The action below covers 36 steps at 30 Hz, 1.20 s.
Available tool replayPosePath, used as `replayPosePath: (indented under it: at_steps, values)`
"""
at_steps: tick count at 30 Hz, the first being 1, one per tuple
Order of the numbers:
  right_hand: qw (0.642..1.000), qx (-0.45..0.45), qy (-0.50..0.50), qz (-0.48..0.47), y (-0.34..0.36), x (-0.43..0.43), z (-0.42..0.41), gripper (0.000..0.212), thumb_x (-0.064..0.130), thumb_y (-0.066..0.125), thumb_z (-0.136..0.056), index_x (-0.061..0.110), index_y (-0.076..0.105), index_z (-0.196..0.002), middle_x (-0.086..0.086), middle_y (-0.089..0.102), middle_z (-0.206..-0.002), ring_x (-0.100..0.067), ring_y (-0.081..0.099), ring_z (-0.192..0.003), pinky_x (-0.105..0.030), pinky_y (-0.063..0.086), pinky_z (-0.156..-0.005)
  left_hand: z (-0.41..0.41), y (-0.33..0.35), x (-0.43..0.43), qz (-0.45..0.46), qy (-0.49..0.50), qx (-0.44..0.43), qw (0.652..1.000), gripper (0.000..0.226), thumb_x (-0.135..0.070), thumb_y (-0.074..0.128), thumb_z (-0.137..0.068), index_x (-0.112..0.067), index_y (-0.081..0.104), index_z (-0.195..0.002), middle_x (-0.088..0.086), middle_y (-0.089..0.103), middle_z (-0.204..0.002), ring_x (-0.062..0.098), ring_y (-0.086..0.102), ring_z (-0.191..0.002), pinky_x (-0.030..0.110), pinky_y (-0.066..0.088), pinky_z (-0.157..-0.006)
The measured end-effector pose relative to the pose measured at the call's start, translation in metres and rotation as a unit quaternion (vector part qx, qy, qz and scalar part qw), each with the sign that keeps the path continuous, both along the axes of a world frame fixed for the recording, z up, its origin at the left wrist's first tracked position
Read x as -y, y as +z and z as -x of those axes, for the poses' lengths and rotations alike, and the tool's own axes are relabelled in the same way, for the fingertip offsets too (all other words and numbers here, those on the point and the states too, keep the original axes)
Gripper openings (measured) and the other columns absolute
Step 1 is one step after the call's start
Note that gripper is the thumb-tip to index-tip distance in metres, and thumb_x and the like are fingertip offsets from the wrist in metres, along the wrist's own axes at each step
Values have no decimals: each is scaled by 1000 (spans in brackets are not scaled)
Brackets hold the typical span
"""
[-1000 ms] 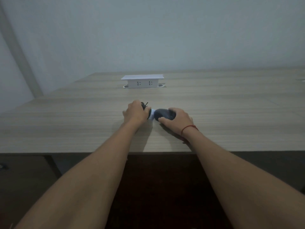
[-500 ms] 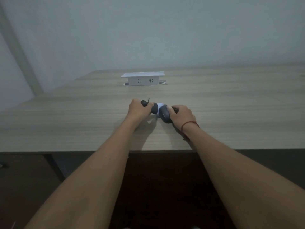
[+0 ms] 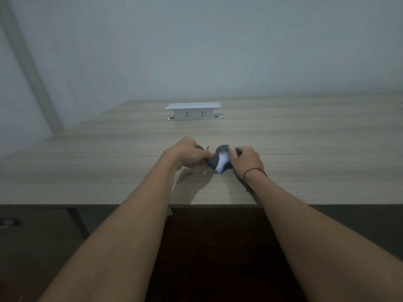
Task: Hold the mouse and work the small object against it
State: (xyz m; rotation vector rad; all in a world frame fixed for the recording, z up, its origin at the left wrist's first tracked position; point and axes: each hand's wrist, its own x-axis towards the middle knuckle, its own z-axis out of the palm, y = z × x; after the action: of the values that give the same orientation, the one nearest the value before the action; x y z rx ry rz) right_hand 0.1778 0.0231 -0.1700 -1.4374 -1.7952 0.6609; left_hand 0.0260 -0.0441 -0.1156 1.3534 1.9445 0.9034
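Both forearms reach over the near edge of the wooden table point(image 3: 87, 171). The left hand point(image 3: 187, 154) curls round something small and dark, mostly hidden, too dim to identify. The right hand point(image 3: 245, 160) grips a dark grey and white bundle point(image 3: 219, 161), perhaps a rolled sock, on the table between the hands. A red string point(image 3: 254, 170) circles the right wrist. Farther back stands a white socket box point(image 3: 193, 111).
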Motion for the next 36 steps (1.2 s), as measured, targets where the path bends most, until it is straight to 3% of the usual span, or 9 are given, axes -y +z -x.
replayPosePath:
  at_steps: [2, 6, 10, 15, 19, 22, 26, 30, 36]
  values:
    - [1000, -5, -1, -1, -1, 1, 0, 45, 46, 43, -96, 12, 69, -111, -16, 71, -109, -36, 65, -104, -49, 51, -95, -4, -2, -1, -45, 37, 11, 998, 31, -27, 71, -88, 4, 69, -94, 13, 75, -71, 21, 74, -65, 28, 58, -66]
    - [1000, -5, -6, -4, -2, -1, 0, 45, 47, 44, -93, 13, 70, -107, -16, 72, -105, -36, 66, -101, -48, 53, -92, -9, 0, 3, 68, -56, 29, 996, 30, -31, 74, -85, -2, 73, -89, 11, 79, -78, 17, 77, -74, 29, 61, -75]
    - [1000, 0, -4, 3, -2, 0, 2, 44, 48, 43, -94, 15, 70, -106, -15, 72, -103, -34, 67, -97, -49, 54, -91, -17, -1, -3, -36, 7, 10, 999, 25, -30, 73, -87, -6, 68, -84, 5, 75, -68, 10, 72, -63, 29, 56, -71]
    - [1000, -1, -7, -1, -2, -1, 1, 44, 47, 44, -95, 13, 68, -110, -15, 73, -104, -34, 66, -101, -48, 52, -93, -20, 19, 0, 71, -62, -36, 995, 24, -29, 72, -87, -5, 74, -93, -1, 77, -65, 4, 74, -60, 24, 54, -65]
    - [1000, 1, -13, -12, -3, -2, 0, 43, 44, 45, -96, 11, 70, -109, -15, 72, -104, -34, 65, -99, -43, 52, -92, -21, 13, -2, -33, 9, -48, 998, 30, -25, 71, -88, 4, 72, -98, 10, 74, -75, 16, 72, -65, 30, 57, -69]
    - [1000, -1, -13, -11, -4, -4, 1, 43, 44, 45, -96, 12, 70, -110, -15, 72, -102, -34, 65, -97, -41, 52, -91, -24, 12, -2, -44, 16, -26, 999, 31, -21, 71, -88, 8, 69, -97, 24, 75, -90, 32, 76, -79, 40, 63, -78]
    - [1000, 5, -17, -16, -6, -6, 2, 43, 46, 44, -95, 14, 69, -109, -7, 66, -89, -28, 62, -86, -38, 50, -82, -20, 20, -3, -102, 72, -22, 992, 23, -17, 70, -89, 3, 63, -95, 25, 71, -91, 35, 77, -73, 44, 64, -71]
    - [1000, 4, -14, -11, -5, -5, 3, 45, 47, 42, -95, 14, 69, -109, -12, 72, -101, -33, 66, -97, -48, 53, -91, -25, 5, -1, -73, 93, -9, 993, 29, -13, 71, -88, 9, 60, -104, 28, 67, -100, 41, 75, -78, 47, 63, -71]
    - [1000, 8, -13, -16, -6, -6, 1, 45, 48, 43, -94, 14, 69, -109, -16, 71, -107, -37, 64, -101, -42, 51, -90, -26, 10, -3, -93, 99, -21, 991, 21, -16, 74, -84, 1, 62, -81, 22, 70, -85, 30, 75, -61, 30, 62, -50]
